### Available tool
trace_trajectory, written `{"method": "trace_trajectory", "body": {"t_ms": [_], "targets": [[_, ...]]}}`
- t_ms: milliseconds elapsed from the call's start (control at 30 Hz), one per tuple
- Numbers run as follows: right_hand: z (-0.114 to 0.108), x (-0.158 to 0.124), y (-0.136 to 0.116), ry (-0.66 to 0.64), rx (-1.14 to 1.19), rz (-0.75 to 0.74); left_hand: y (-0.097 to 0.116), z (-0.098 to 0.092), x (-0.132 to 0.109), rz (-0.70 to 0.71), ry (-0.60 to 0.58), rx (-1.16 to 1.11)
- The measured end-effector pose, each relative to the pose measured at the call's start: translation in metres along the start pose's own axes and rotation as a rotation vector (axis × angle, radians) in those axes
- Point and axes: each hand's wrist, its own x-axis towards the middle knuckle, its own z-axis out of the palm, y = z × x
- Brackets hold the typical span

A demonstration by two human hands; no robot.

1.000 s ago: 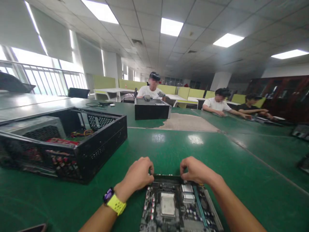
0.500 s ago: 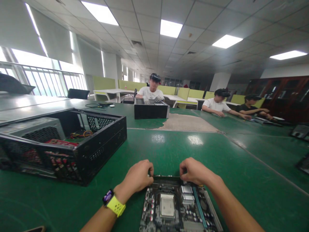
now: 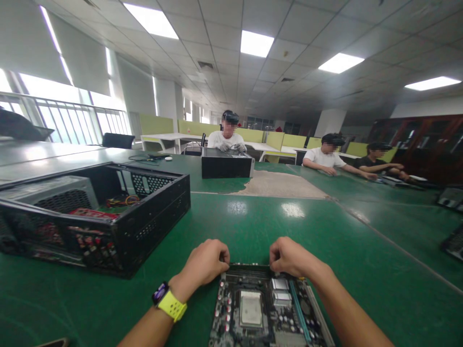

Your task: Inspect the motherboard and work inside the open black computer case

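Observation:
A bare motherboard (image 3: 264, 308) lies flat on the green table (image 3: 253, 226) right in front of me, its square processor near the middle. My left hand (image 3: 204, 265), with a yellow-strapped watch on the wrist, has its fingers curled onto the board's far left edge. My right hand (image 3: 289, 258) is curled the same way on the far edge a little to the right. Both hands pinch a long thin part along that far edge; I cannot make out what it is.
An open black computer case (image 3: 108, 217) with a power supply and cables stands to my left. Another black case (image 3: 227, 166) sits far across the table in front of a seated person; two more people sit at the right. Case parts lie at the far right edge.
Both hands stay on the board's far edge, barely shifted. The person across the table has lowered their hands behind the black case.

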Motion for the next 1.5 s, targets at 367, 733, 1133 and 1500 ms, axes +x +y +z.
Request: {"method": "trace_trajectory", "body": {"t_ms": [367,733,1133,1500], "targets": [[-0.009,-0.008,-0.011,0.027,-0.139,-0.02,0.008,-0.013,-0.007,0.057,-0.012,0.049],[-0.013,-0.009,-0.011,0.002,-0.154,-0.002,0.01,-0.016,-0.008,0.04,-0.033,0.069],[-0.016,-0.011,-0.012,0.034,-0.158,-0.015,0.011,-0.017,-0.009,0.056,-0.012,0.118],[-0.012,-0.01,-0.014,0.022,-0.193,-0.016,0.01,-0.016,-0.009,0.058,-0.007,0.124]]}}
